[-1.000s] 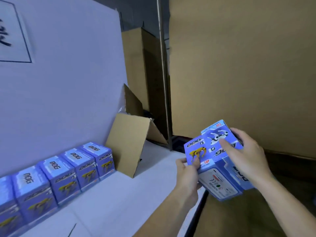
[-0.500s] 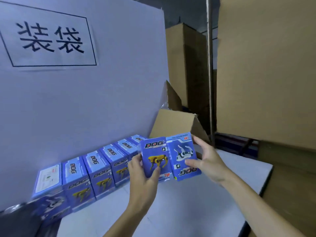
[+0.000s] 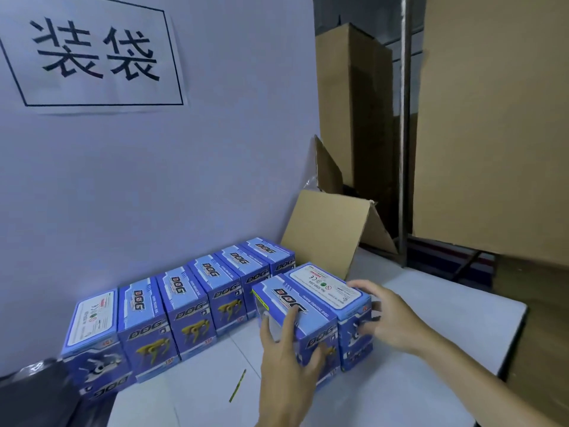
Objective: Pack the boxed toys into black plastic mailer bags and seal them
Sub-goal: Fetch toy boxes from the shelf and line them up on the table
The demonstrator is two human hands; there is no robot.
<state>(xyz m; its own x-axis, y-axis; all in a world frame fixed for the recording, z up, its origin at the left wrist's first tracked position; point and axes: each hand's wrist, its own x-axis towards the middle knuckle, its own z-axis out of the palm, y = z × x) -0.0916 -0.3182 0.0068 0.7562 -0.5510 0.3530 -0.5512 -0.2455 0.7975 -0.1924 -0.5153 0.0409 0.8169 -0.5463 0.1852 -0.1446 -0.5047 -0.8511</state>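
Lowering two blue cardboard toy boxes [image 3: 311, 315] side by side, your left hand [image 3: 286, 359] grips the near box and your right hand [image 3: 385, 315] curls round the far one. A moment ago you held them up; now they sit on the white counter [image 3: 431, 349] beside the blue box row [image 3: 184, 303]. Bagging has not begun; a black plastic mailer bag [image 3: 34, 392] lies at the left edge.

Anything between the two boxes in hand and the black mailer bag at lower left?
Yes. The row of boxes along the wall ends beside the black bag, with a green pen on the table.
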